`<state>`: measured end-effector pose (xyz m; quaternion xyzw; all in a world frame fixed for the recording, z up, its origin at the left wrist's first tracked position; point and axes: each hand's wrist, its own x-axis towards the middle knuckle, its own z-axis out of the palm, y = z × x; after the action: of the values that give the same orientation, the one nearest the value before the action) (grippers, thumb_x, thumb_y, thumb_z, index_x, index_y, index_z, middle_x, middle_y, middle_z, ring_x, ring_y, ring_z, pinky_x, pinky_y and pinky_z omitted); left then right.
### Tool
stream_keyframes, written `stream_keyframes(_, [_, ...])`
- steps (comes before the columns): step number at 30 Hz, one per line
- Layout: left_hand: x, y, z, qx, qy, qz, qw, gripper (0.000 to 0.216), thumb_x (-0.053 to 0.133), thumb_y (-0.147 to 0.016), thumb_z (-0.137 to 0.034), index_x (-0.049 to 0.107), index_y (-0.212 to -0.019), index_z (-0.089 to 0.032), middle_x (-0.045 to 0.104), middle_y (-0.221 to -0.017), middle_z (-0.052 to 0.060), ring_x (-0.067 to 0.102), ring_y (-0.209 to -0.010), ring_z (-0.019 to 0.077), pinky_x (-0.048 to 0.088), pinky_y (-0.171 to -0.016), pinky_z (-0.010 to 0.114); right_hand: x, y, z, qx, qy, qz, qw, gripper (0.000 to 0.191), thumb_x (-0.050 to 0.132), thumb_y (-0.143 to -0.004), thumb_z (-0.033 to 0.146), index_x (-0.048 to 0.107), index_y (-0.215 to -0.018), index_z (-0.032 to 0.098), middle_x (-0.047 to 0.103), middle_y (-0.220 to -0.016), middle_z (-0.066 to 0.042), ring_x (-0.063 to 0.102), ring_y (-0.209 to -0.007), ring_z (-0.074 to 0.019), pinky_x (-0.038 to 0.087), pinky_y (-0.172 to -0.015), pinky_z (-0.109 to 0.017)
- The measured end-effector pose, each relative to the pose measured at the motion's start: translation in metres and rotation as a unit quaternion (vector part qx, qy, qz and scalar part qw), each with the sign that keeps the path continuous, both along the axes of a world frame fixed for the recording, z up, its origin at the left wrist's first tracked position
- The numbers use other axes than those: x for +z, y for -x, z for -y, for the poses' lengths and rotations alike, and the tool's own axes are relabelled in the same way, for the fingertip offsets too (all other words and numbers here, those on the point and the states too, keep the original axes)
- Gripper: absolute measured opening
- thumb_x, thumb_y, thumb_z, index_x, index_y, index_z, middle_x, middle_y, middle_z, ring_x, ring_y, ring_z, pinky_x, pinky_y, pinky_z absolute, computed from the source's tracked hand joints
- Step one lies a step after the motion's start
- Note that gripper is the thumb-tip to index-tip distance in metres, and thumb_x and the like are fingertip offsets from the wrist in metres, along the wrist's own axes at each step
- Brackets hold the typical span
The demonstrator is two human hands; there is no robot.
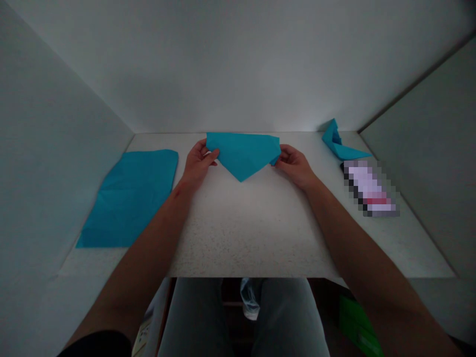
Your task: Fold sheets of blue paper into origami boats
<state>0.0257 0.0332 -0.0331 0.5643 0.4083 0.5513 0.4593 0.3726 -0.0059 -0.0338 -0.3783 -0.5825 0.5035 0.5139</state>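
Between my two hands is a folded sheet of blue paper, raised near the back of the table, its straight edge at the top and a point facing me. My left hand pinches its left end, thumb on the front face. At the right end, my right hand grips the paper near a small folded-back corner; some of its fingertips are hidden behind the sheet.
A flat blue sheet lies at the left, partly behind my left forearm. At the back right stands a folded blue paper shape, with a blurred-out phone in front of it. Walls enclose the speckled white table on three sides.
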Motion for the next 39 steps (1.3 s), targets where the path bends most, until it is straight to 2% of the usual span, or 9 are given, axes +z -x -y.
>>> stream_keyframes(4, [0.001, 0.001, 0.0, 0.027, -0.003, -0.023, 0.999, 0.061, 0.096, -0.077, -0.061, 0.07, -0.119, -0.026, 0.084, -0.114, 0.007, 0.077, -0.089, 0.0181, 0.057, -0.063, 0.023, 0.002, 0.002, 0.003, 0.025, -0.006, 0.006, 1.0, 0.058, 0.104, -0.075, 0.045, 0.078, -0.124, 0.03, 0.084, -0.096, 0.001, 0.079, -0.087, -0.0191, 0.067, -0.087, -0.035])
stream_keyframes(9, [0.003, -0.001, 0.002, 0.016, -0.02, -0.049, 0.998, 0.056, 0.092, -0.08, -0.063, 0.068, -0.115, -0.026, 0.083, -0.109, 0.006, 0.071, -0.08, 0.016, 0.055, -0.064, 0.025, 0.015, 0.009, 0.01, 0.05, 0.016, -0.003, 0.999, 0.06, 0.106, -0.07, 0.052, 0.081, -0.12, 0.028, 0.089, -0.106, -0.004, 0.085, -0.103, -0.0278, 0.071, -0.096, -0.045])
stream_keyframes(13, [0.001, -0.002, 0.001, 0.015, -0.026, -0.061, 0.998, 0.057, 0.09, -0.082, -0.065, 0.067, -0.116, -0.026, 0.082, -0.109, 0.007, 0.071, -0.079, 0.0164, 0.053, -0.063, 0.026, 0.018, 0.011, 0.013, 0.073, 0.012, 0.006, 0.997, 0.056, 0.107, -0.071, 0.05, 0.084, -0.116, 0.026, 0.089, -0.109, -0.007, 0.084, -0.109, -0.0295, 0.071, -0.098, -0.047])
stream_keyframes(18, [-0.002, -0.003, 0.002, 0.023, -0.033, -0.068, 0.997, 0.055, 0.09, -0.083, -0.065, 0.069, -0.114, -0.025, 0.081, -0.102, 0.005, 0.069, -0.076, 0.0157, 0.054, -0.063, 0.026, 0.014, 0.011, 0.014, 0.08, 0.0, 0.028, 0.996, 0.049, 0.108, -0.07, 0.045, 0.086, -0.109, 0.027, 0.088, -0.103, -0.003, 0.083, -0.094, -0.0239, 0.071, -0.094, -0.046])
stream_keyframes(22, [0.0, -0.004, 0.003, 0.016, -0.041, -0.062, 0.997, 0.057, 0.092, -0.083, -0.066, 0.07, -0.113, -0.024, 0.082, -0.104, 0.005, 0.069, -0.074, 0.0144, 0.056, -0.064, 0.026, 0.014, 0.012, 0.015, 0.061, 0.001, 0.021, 0.998, 0.042, 0.105, -0.076, 0.051, 0.087, -0.105, 0.027, 0.087, -0.101, -0.002, 0.08, -0.091, -0.0215, 0.069, -0.094, -0.044])
stream_keyframes(27, [0.002, -0.005, 0.004, 0.013, -0.039, -0.049, 0.998, 0.062, 0.094, -0.078, -0.071, 0.071, -0.111, -0.024, 0.083, -0.104, 0.005, 0.07, -0.074, 0.0142, 0.059, -0.066, 0.026, 0.014, 0.011, 0.011, 0.017, 0.0, 0.051, 0.999, 0.044, 0.103, -0.077, 0.057, 0.083, -0.101, 0.026, 0.079, -0.086, 0.001, 0.067, -0.07, -0.016, 0.063, -0.068, -0.034])
stream_keyframes(30, [0.003, -0.006, 0.004, 0.009, -0.033, -0.046, 0.998, 0.063, 0.094, -0.078, -0.073, 0.071, -0.11, -0.024, 0.082, -0.101, 0.005, 0.073, -0.078, 0.016, 0.06, -0.067, 0.027, 0.012, 0.009, 0.007, -0.025, -0.018, 0.056, 0.998, 0.047, 0.1, -0.08, 0.061, 0.081, -0.107, 0.029, 0.076, -0.085, 0.001, 0.065, -0.069, -0.0171, 0.06, -0.064, -0.033])
stream_keyframes(36, [0.009, -0.009, 0.01, -0.05, -0.013, -0.044, 0.998, 0.053, 0.093, -0.082, -0.067, 0.071, -0.107, -0.026, 0.075, -0.076, -0.002, 0.068, -0.058, 0.0122, 0.055, -0.057, 0.024, 0.012, 0.006, 0.004, -0.103, -0.047, 0.045, 0.993, 0.035, 0.093, -0.087, 0.059, 0.079, -0.104, 0.032, 0.066, -0.074, 0.003, 0.059, -0.061, -0.016, 0.055, -0.06, -0.033])
stream_keyframes(39, [0.013, -0.01, 0.014, -0.05, -0.012, -0.042, 0.998, 0.038, 0.09, -0.086, -0.056, 0.076, -0.104, -0.026, 0.068, -0.065, -0.004, 0.066, -0.055, 0.0126, 0.054, -0.056, 0.024, 0.012, 0.006, 0.004, -0.122, -0.046, 0.038, 0.991, 0.019, 0.086, -0.09, 0.045, 0.083, -0.103, 0.032, 0.067, -0.075, 0.003, 0.059, -0.061, -0.0147, 0.054, -0.061, -0.031])
